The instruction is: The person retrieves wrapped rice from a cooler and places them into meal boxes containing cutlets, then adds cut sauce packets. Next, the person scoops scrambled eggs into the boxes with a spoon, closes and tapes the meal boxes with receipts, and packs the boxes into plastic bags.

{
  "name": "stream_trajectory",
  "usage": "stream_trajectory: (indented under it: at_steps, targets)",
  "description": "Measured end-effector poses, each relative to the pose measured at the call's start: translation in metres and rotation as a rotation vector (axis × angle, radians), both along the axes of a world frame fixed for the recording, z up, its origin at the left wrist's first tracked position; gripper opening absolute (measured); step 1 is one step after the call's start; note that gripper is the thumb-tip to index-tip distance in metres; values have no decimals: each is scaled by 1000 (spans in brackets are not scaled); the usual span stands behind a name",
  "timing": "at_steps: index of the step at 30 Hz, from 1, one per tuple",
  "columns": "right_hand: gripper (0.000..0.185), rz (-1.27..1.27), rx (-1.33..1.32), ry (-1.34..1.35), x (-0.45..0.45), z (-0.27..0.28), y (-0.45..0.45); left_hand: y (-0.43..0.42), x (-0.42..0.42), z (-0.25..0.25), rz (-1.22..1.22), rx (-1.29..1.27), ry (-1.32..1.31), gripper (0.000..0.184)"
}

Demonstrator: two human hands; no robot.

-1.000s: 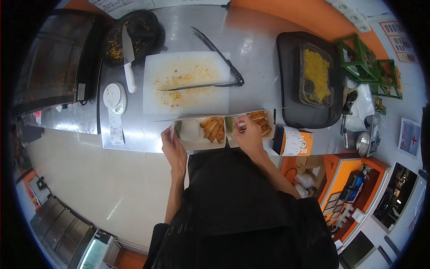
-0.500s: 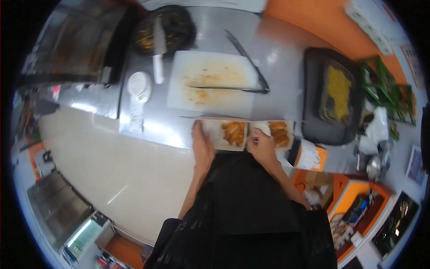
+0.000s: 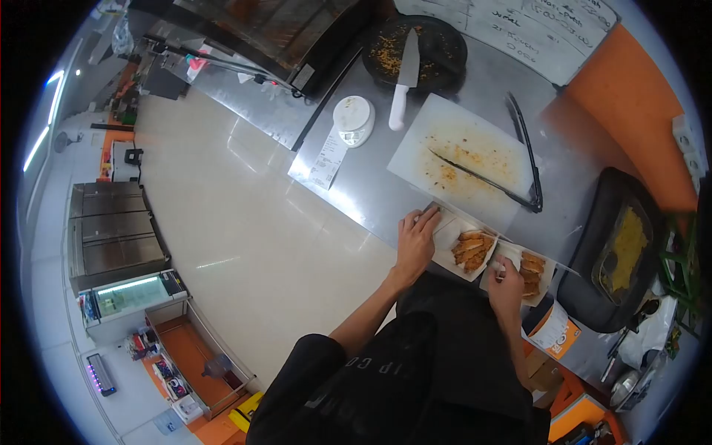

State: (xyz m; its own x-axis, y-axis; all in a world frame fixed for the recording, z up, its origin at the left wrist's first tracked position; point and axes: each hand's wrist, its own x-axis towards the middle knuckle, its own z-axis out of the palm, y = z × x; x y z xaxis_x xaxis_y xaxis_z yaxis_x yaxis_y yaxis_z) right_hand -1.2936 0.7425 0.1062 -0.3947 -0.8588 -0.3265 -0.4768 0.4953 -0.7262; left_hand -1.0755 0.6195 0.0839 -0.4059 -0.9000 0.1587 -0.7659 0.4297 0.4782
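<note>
Two open paper food boxes stand side by side at the counter's near edge. Sliced fried chicken (image 3: 473, 251) fills part of the left box (image 3: 449, 261), and more brown slices (image 3: 532, 271) lie in the right box (image 3: 549, 276). My left hand (image 3: 416, 241) grips the left box's outer side, fingers bent over its edge. In the right box, beside the slices, my right hand (image 3: 506, 285) has its fingers pinched together near something white; what they hold is hidden. Behind the boxes, black tongs (image 3: 532, 196) rest spread across the stained white cutting board (image 3: 419, 148).
A knife (image 3: 408, 67) lies across a round dark pan (image 3: 451, 55) with crumbs. Nearby are a white kitchen scale (image 3: 354, 119) and a printed receipt (image 3: 326, 159). On the right, a black tray (image 3: 593, 297) holds a container of yellow food (image 3: 627, 252).
The view has swung, so the counter appears rotated and shifted to the right. My left hand stays at the left box's side and my right hand stays in the right box.
</note>
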Motion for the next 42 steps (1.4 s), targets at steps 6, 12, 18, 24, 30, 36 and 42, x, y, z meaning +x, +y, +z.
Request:
stream_trajectory:
  at_steps: [6,12,18,24,30,36,42]
  targets:
    - [35,28,67,8,-3,4,-3,-3,3,12,11,144,-141,45]
    - [37,16,33,-27,-2,6,-1,1,-13,14,-19,271,-368,52]
    - [42,-2,53,-68,-3,11,5,-1,-19,30,92,503,-228,63]
    - [36,-94,1,-240,-34,35,23,-6,2,50,81,174,155,41]
    - [16,-161,36,-246,-97,85,62,22,-21,57,154,98,151,35]
    - [23,-387,-348,162,-278,114,188,69,-138,109,-118,24,329,27]
    - [19,-730,-427,355,-473,102,347,164,-266,140,-356,-15,305,34]
